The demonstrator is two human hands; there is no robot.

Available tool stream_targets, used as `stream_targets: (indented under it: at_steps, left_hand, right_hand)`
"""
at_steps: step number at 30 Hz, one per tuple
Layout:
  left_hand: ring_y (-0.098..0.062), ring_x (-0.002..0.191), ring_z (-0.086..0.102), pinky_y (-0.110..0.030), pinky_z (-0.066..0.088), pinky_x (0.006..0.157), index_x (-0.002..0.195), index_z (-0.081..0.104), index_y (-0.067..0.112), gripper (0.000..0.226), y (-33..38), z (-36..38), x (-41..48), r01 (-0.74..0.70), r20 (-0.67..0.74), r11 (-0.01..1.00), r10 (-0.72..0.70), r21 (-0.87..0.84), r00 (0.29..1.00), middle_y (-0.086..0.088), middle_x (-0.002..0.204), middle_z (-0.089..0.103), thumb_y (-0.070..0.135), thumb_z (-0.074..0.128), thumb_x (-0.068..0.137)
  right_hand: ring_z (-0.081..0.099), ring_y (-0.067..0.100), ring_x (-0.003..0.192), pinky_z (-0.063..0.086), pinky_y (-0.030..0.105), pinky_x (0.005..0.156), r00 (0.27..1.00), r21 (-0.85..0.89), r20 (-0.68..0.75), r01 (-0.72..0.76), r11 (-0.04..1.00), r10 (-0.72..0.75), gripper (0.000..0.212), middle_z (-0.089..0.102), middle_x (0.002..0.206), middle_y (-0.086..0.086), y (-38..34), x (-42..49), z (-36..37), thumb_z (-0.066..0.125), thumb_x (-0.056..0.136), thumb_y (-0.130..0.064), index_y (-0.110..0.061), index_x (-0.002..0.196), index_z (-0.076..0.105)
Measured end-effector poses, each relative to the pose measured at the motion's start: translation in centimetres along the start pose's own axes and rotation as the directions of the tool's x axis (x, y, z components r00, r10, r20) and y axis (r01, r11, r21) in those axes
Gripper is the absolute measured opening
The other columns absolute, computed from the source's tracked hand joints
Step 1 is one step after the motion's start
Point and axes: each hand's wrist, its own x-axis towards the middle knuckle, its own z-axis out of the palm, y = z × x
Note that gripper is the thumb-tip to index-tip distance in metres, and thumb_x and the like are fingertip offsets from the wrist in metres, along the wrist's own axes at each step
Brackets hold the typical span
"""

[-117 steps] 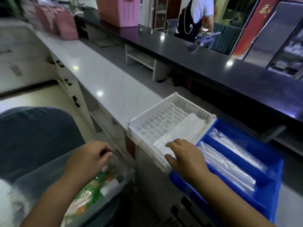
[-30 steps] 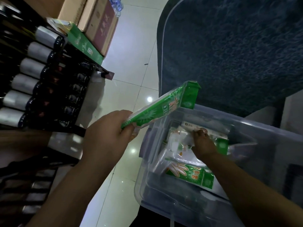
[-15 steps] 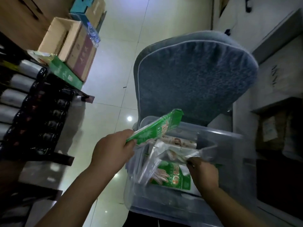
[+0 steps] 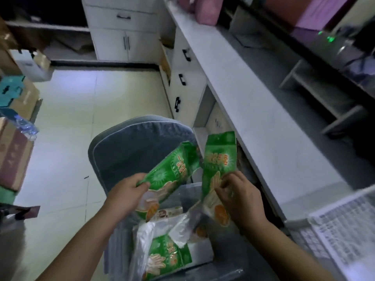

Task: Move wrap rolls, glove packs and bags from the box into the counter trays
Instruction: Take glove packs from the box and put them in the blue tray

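My left hand (image 4: pixel 129 191) pinches one green pack (image 4: pixel 174 169) and my right hand (image 4: pixel 241 199) grips a second pack (image 4: pixel 219 159), fingers (image 4: pixel 142 184) clenched round each, both above the box (image 4: pixel 189 196), left of the bench (image 4: pixel 253 110).

- The scene is dim indoors with a cool, bluish cast, and the top left corner and far right are darkest.
- The tiled floor (image 4: pixel 77 94) has a soft bluish-white sheen at its far end, the brightest broad patch.
- The pale counter top (image 4: pixel 239 88) is evenly lit, while the grey shelf unit (image 4: pixel 324 94) beyond it sinks into shadow.
- Small green lights (image 4: pixel 330 38) glow with smeared halos.
- Motion blur softens the left glove pack (image 4: pixel 174 169) in the left hand (image 4: pixel 127 195) and the right glove pack (image 4: pixel 219 159) in the right hand (image 4: pixel 241 199). The print on both is unreadable.
- The white tray (image 4: pixel 345 230) at the right edge is smeared and washed out.
- Wide-angle distortion makes the counter top and the cabinets (image 4: pixel 125 41) lean and bend towards the edges.
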Motion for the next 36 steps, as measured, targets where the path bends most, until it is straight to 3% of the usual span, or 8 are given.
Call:
stream_targets:
  at_steps: [8, 10, 14, 20, 26, 29, 31, 36]
  left_hand:
    - [-0.003, 0.070, 0.056, -0.006, 0.043, 0.059, 0.085, 0.066, 0.020, 0.024, 7.1, 6.3, 0.4, -0.127, 0.103, 0.946, 0.164, -0.299, 0.981, 0.003, 0.081, 0.067, 0.000, 0.054, 0.089]
    - [-0.001, 0.068, 0.060, -0.009, 0.047, 0.059, 0.081, 0.067, 0.027, 0.030, 8.9, 7.4, -0.6, -0.131, 0.126, 0.922, 0.188, -0.363, 0.974, 0.012, 0.074, 0.071, 0.002, 0.052, 0.091]
    - [0.004, 0.077, 0.067, -0.015, 0.049, 0.064, 0.093, 0.068, 0.023, 0.023, 13.1, 10.0, -3.7, -0.136, 0.195, 0.866, 0.258, -0.482, 0.946, 0.016, 0.085, 0.075, 0.014, 0.047, 0.095]
    - [-0.026, 0.095, 0.069, -0.038, 0.056, 0.082, 0.102, 0.067, 0.012, 0.027, 18.0, 15.4, -9.4, 0.068, 0.344, 0.741, 0.226, -0.669, 0.911, -0.013, 0.101, 0.074, 0.021, 0.043, 0.096]
    - [-0.032, 0.101, 0.066, -0.051, 0.049, 0.095, 0.105, 0.069, 0.016, 0.052, 21.1, 21.4, -16.0, -0.073, 0.325, 0.780, 0.342, -0.622, 0.882, -0.013, 0.105, 0.072, 0.059, 0.055, 0.079]
    - [-0.026, 0.086, 0.072, -0.035, 0.058, 0.069, 0.109, 0.060, 0.007, 0.059, 23.4, 25.3, -19.5, -0.130, 0.418, 0.758, 0.484, -0.639, 0.769, -0.011, 0.095, 0.075, 0.034, 0.079, 0.060]
    - [-0.015, 0.075, 0.072, -0.023, 0.055, 0.059, 0.101, 0.061, 0.009, 0.043, 24.6, 28.0, -21.8, -0.214, 0.393, 0.767, 0.521, -0.604, 0.758, -0.004, 0.085, 0.077, 0.015, 0.070, 0.060]
    - [-0.028, 0.094, 0.069, -0.044, 0.055, 0.083, 0.102, 0.066, 0.022, 0.033, 26.7, 34.3, -26.5, -0.240, 0.413, 0.757, 0.560, -0.608, 0.718, -0.009, 0.101, 0.074, 0.018, 0.066, 0.069]
  right_hand:
    - [0.058, 0.009, 0.078, 0.047, 0.017, 0.068, 0.900, 0.440, -0.286, -0.180, 0.880, 0.328, 0.036, 0.053, 0.093, -0.007, 1.1, -1.0, -6.8, 0.068, 0.076, 0.002, -0.031, 0.082, 0.054]
    - [0.066, 0.018, 0.083, 0.057, 0.032, 0.069, 0.864, 0.623, -0.236, -0.217, 0.751, 0.445, 0.046, 0.057, 0.108, -0.009, 1.3, -1.8, -8.4, 0.068, 0.078, -0.001, -0.041, 0.098, 0.056]
    - [0.069, 0.011, 0.073, 0.061, 0.036, 0.062, 0.767, 0.849, -0.164, -0.210, 0.485, 0.620, 0.062, 0.054, 0.119, -0.015, 2.9, -3.6, -10.5, 0.066, 0.080, 0.002, -0.040, 0.123, 0.048]
    - [0.066, 0.026, 0.096, 0.056, 0.045, 0.079, 0.637, 0.968, -0.065, -0.147, 0.204, 0.768, 0.043, 0.058, 0.121, 0.007, 6.8, -7.0, -13.2, 0.063, 0.082, 0.005, -0.026, 0.111, 0.055]
    - [0.066, 0.016, 0.083, 0.056, 0.025, 0.063, 0.574, 0.987, -0.114, -0.025, 0.157, 0.811, 0.034, 0.062, 0.111, 0.010, 10.8, -12.4, -18.6, 0.061, 0.083, 0.007, -0.020, 0.101, 0.057]
    - [0.067, 0.018, 0.081, 0.058, 0.033, 0.070, 0.542, 0.989, -0.125, 0.004, 0.146, 0.831, 0.030, 0.062, 0.111, 0.012, 13.7, -15.8, -21.7, 0.060, 0.084, 0.006, -0.016, 0.103, 0.057]
    - [0.067, 0.025, 0.086, 0.057, 0.044, 0.079, 0.533, 0.992, -0.109, 0.000, 0.129, 0.839, 0.028, 0.062, 0.111, 0.013, 16.1, -18.3, -23.6, 0.060, 0.084, 0.004, -0.017, 0.102, 0.057]
    - [0.065, 0.029, 0.101, 0.050, 0.053, 0.094, 0.561, 0.989, -0.057, -0.084, 0.125, 0.826, 0.039, 0.064, 0.113, 0.014, 21.9, -24.3, -27.2, 0.071, 0.079, -0.013, -0.012, 0.113, 0.054]
